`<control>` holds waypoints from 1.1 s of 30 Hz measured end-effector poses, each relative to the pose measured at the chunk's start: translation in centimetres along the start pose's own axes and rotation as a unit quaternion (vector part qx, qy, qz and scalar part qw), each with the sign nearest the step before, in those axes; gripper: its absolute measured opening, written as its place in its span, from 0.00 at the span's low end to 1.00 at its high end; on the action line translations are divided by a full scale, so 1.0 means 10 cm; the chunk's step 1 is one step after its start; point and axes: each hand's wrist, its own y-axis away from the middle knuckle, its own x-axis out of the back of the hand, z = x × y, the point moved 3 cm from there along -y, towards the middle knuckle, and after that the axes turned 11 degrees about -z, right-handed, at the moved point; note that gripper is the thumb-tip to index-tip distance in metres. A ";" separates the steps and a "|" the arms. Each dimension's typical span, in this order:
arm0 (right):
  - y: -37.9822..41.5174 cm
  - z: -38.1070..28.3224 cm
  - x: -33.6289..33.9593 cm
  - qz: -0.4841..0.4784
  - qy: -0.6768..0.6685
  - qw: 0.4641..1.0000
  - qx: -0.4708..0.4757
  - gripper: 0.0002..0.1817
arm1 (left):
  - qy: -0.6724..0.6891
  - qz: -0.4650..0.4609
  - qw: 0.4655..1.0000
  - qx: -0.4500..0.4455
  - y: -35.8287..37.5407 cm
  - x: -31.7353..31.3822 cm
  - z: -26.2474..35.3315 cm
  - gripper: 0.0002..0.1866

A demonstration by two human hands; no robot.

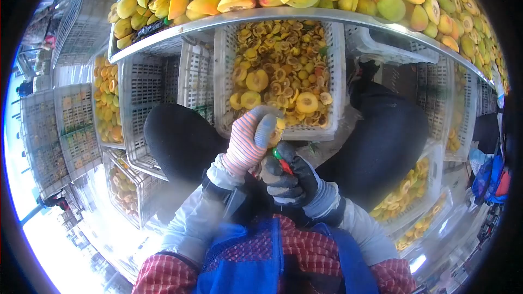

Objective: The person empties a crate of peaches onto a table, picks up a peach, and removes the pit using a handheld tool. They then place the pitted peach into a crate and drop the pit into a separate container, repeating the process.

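Observation:
My left hand [248, 139], in a striped pink glove with grey fingertips, is closed around a yellow fruit piece [279, 130] just above my lap. My right hand [286, 177], in a dark glove, grips a small tool with a red and green handle [281, 160] pressed against that fruit. Both hands meet between my knees, right in front of a white plastic crate [226, 114] filled with halved yellow fruit. The tool's working end is hidden behind the fruit and my fingers.
A metal-edged table [218, 22] piled with whole and halved yellow-green fruit runs along the top. More white crates [136, 103] stand left, several holding fruit halves, and others [414, 185] sit at right. My dark-trousered knees flank the centre crate.

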 end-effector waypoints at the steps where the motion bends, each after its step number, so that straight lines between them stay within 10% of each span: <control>1: -0.01 0.01 0.01 -0.017 -0.033 0.999 -0.009 0.27 | -0.041 -0.009 0.999 -0.009 0.01 0.02 0.01 0.23; 4: -0.05 0.02 -0.01 -0.079 -0.111 0.991 -0.006 0.27 | 0.034 -0.038 0.998 0.023 0.00 0.02 0.02 0.24; 9: -0.11 -0.01 -0.10 -0.135 -0.057 0.989 0.001 0.26 | 0.528 0.052 0.834 0.153 0.09 -0.28 -0.32 0.24; 12: -0.10 -0.07 0.02 -0.048 -0.022 0.998 0.038 0.25 | 0.205 0.249 0.946 0.004 0.31 0.09 -0.32 0.24; 15: -0.02 -0.07 0.15 0.042 0.024 0.998 0.045 0.25 | 0.186 0.466 0.860 -0.096 0.63 1.07 0.22 0.16; 17: -0.04 -0.08 0.06 0.113 0.111 0.986 0.042 0.25 | -0.364 0.412 0.833 0.058 0.72 1.94 0.25 0.13; 21: -0.03 -0.16 0.12 0.073 0.168 0.982 0.046 0.25 | -0.614 0.312 0.722 0.066 0.32 1.95 0.46 0.14; 26: -0.01 -0.27 -0.07 0.073 0.272 0.946 0.158 0.22 | -0.350 -0.023 0.933 0.084 -0.71 0.21 -0.43 0.19; 28: 0.03 -0.35 -0.08 0.083 0.250 0.949 0.174 0.21 | -0.377 -0.189 0.870 0.254 -1.11 -0.47 -0.34 0.26; 33: 0.12 -0.45 0.03 0.145 0.241 0.935 0.215 0.22 | -0.344 -0.148 0.898 0.232 -1.31 -0.94 -0.92 0.29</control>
